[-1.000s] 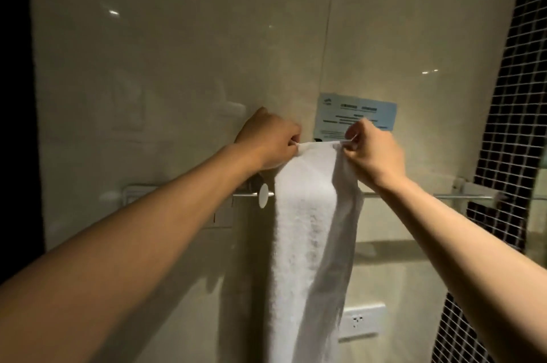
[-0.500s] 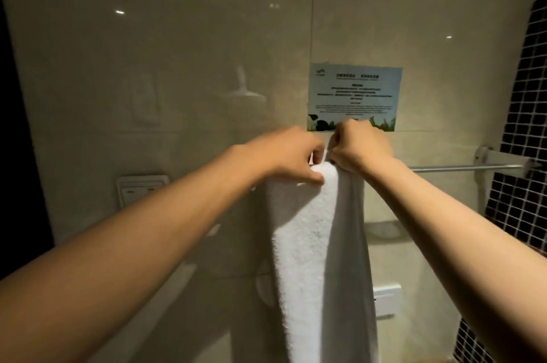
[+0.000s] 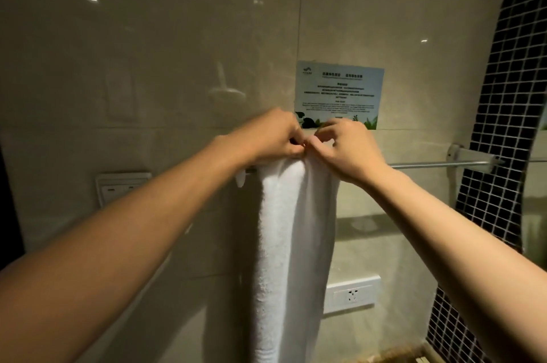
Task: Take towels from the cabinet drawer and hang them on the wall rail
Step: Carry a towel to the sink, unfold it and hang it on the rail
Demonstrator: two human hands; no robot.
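Observation:
A long white towel (image 3: 293, 229) hangs folded over the metal wall rail (image 3: 438, 165) near the rail's left end and drops straight down the beige wall. Both hands meet at the top of the fold. My left hand (image 3: 272, 135) has its fingers curled, with the thumb lying on the towel's top edge. Right beside it, my right hand (image 3: 346, 149) curls its fingers over the fold. The rail beneath the two hands is hidden. No cabinet drawer is in view.
A blue printed notice (image 3: 340, 93) is stuck on the wall just above the hands. A switch panel (image 3: 121, 185) sits left of the towel, a socket (image 3: 350, 293) lower right. Black mosaic tiles (image 3: 503, 126) run down the right side beyond the rail bracket (image 3: 461, 155).
The towel's top edge, held above the rail a second ago, has come down over it. Both hands have drawn close together on the fold.

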